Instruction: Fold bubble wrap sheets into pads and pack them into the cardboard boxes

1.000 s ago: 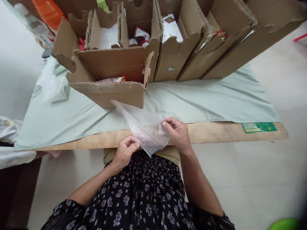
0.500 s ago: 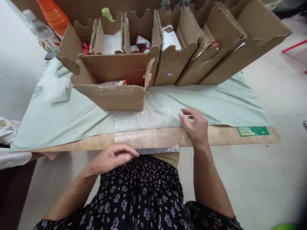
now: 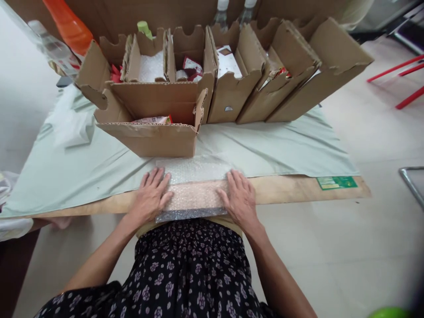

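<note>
A clear sheet of bubble wrap point(image 3: 195, 194) lies flat across the cloth and the bare wooden front edge of the table, its near end hanging over the edge at my waist. My left hand point(image 3: 151, 193) rests palm down on the sheet's left side, fingers stretched out. On the right side of it lies my right hand point(image 3: 239, 194), also flat with fingers spread. Just behind the sheet stands an open cardboard box point(image 3: 165, 140) with a printed packet point(image 3: 154, 119) inside.
Behind is a row of open cardboard holders point(image 3: 236, 99) containing packets and bubble wrap. Bottles, one of them orange point(image 3: 68, 28), stand at the back left. White plastic sheeting point(image 3: 74, 128) lies on the green cloth point(image 3: 109, 163). A green card point(image 3: 336, 182) is at the right edge.
Both hands have come down from above the table edge and now lie flat on the two sides of the bubble wrap. The camera view has shifted slightly.
</note>
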Motion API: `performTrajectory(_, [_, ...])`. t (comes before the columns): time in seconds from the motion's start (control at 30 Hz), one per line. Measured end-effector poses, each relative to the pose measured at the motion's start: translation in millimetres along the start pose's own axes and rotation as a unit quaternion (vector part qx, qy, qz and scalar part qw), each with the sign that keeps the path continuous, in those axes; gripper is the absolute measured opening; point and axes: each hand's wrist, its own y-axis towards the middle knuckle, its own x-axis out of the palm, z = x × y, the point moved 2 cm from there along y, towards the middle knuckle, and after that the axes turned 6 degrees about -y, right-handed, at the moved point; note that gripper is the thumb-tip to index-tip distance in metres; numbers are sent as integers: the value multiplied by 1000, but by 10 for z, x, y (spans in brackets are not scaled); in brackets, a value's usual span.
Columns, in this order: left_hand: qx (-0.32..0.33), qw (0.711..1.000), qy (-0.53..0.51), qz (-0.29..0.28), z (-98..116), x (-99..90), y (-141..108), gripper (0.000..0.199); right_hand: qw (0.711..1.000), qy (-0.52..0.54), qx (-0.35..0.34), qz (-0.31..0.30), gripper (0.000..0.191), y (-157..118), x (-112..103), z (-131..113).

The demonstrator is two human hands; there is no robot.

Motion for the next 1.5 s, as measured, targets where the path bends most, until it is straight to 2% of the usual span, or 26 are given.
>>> performTrajectory(0.07, [-30, 996, -48, 62, -214, -165, -59, 53, 999, 23, 25, 17, 52, -29, -61, 132])
performTrajectory(0.13, [-70, 979, -125, 148, -435, -342, 30, 62, 997, 71, 28, 32, 51, 101, -121, 165])
performTrajectory(0.23, [-121, 920, -268, 258, -741, -520, 374, 86, 985, 171, -6, 35, 60, 559, -170, 21])
performTrajectory(0.3, [-117, 881, -355, 289, -853, -545, 628, 83, 970, 241, -31, 8, 71, 920, -161, -165])
performTrajectory(0.4, [-89, 844, -433, 303, -830, -481, 842, 70, 945, 322, -48, -33, 79, 1310, -119, -447])
performTrajectory(0.47, [-87, 833, -453, 306, -743, -407, 867, 63, 933, 356, -42, -23, 71, 1419, -93, -564])
performTrajectory(0.57, [-90, 827, -454, 319, -636, -326, 874, 57, 922, 387, -26, 10, 60, 1470, -65, -603])
performTrajectory(0.7, [-84, 836, -430, 330, -643, -292, 938, 59, 922, 385, -32, 8, 60, 1569, -63, -482])
performTrajectory(0.8, [-104, 862, -383, 315, -617, -290, 827, 67, 927, 373, -43, -5, 60, 1553, -88, -314])
performTrajectory(0.87, [-121, 882, -313, 330, -496, -309, 653, 75, 937, 348, -40, 12, 59, 1436, -101, -218])
performTrajectory(0.93, [-107, 907, -233, 334, -290, -316, 496, 77, 952, 303, -44, 21, 59, 1259, -86, -200])
performTrajectory(1.0, [-54, 944, -169, 277, -67, -268, 428, 70, 966, 249, -70, -10, 60, 1067, -30, -263])
performTrajectory(1.07, [1, 978, -123, 166, 79, -157, 431, 59, 976, 187, -91, -62, 60, 882, 35, -312])
performTrajectory(1.13, [27, 993, -94, 62, 95, -28, 440, 54, 985, 131, -73, -91, 56, 704, 50, -223])
performTrajectory(1.2, [36, 996, -84, 16, 7, 60, 418, 55, 991, 103, -25, -83, 48, 536, -23, 49])
performTrajectory(1.3, [43, 995, -87, 25, -160, 89, 341, 57, 995, 76, 60, -13, 43, 400, -233, 686])
performTrajectory(1.4, [48, 994, -92, 36, -223, 58, 284, 57, 991, 17, 113, 63, 43, 512, -342, 1282])
performTrajectory(1.43, [51, 994, -90, 35, -220, 48, 278, 57, 990, -3, 122, 65, 46, 577, -324, 1418])
performTrajectory(1.5, [55, 995, -84, 28, -205, 33, 281, 58, 990, -36, 130, 32, 53, 652, -230, 1577])
